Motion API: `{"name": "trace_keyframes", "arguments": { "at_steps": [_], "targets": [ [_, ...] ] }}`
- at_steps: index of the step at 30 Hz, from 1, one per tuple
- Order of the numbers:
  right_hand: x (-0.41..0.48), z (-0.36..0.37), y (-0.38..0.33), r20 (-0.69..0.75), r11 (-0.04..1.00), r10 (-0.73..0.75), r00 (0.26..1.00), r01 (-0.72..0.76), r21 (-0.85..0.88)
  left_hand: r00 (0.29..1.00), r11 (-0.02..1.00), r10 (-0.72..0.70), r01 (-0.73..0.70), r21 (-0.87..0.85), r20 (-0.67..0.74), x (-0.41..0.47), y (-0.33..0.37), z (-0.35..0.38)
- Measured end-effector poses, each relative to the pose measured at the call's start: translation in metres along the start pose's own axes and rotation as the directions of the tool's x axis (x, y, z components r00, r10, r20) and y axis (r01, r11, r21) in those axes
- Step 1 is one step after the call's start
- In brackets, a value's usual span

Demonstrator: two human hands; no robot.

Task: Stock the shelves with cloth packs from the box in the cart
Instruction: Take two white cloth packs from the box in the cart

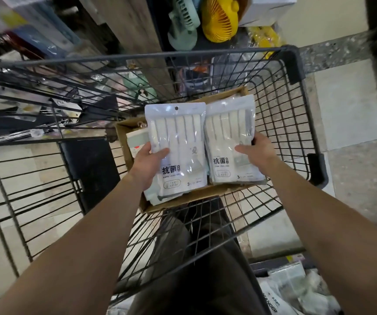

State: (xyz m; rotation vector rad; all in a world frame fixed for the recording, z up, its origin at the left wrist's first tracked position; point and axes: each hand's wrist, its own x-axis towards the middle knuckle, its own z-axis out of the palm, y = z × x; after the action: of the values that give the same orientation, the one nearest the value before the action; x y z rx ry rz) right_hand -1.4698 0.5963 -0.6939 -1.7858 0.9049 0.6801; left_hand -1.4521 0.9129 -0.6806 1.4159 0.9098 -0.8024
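A black wire cart [271,123] holds an open cardboard box [124,144] of white cloth packs. My left hand [147,164] grips a stack of packs [178,142] by its left edge, thumb across the front, lifted above the box. My right hand [257,151] holds a second stack of packs [226,133] by its right edge, thumb on the front, low over the box's right side. Each pack is a clear white pouch with rolled pale cloths and black print. More packs lie in the box under both stacks.
Shelves stand beyond the cart with a yellow fan [219,21], a green fan [183,26] and hanging goods on hooks [35,105] at the left. Loose packaged items [296,289] lie at the lower right. Tiled floor [353,114] runs to the right.
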Motion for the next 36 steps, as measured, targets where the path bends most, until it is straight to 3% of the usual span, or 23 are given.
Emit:
{"name": "trace_keyframes", "arguments": {
  "at_steps": [7,11,20,31,36],
  "targets": [
    [-0.056,-0.036,-0.028,-0.038,0.993,0.004,0.999,0.001,0.121,0.996,0.995,0.08,-0.083,0.049,0.047,-0.053,0.031,0.0],
    [-0.095,-0.056,-0.046,-0.075,0.988,-0.012,0.997,0.023,0.153,0.975,0.979,0.156,-0.174,0.109,0.155,-0.088,0.052,-0.002],
    [-0.192,-0.131,-0.089,-0.284,0.92,-0.136,0.949,0.228,0.319,0.921,0.934,0.257,-0.314,0.171,0.292,-0.153,0.105,0.018],
    [-0.235,-0.252,-0.09,-0.388,0.853,-0.2,0.9,0.354,0.382,0.807,0.818,0.422,-0.535,0.21,0.413,-0.214,0.171,0.128],
    [-0.231,-0.355,-0.075,-0.457,0.812,-0.273,0.847,0.457,0.362,0.764,0.785,0.47,-0.591,0.187,0.443,-0.254,0.19,0.233]
  ]
}}
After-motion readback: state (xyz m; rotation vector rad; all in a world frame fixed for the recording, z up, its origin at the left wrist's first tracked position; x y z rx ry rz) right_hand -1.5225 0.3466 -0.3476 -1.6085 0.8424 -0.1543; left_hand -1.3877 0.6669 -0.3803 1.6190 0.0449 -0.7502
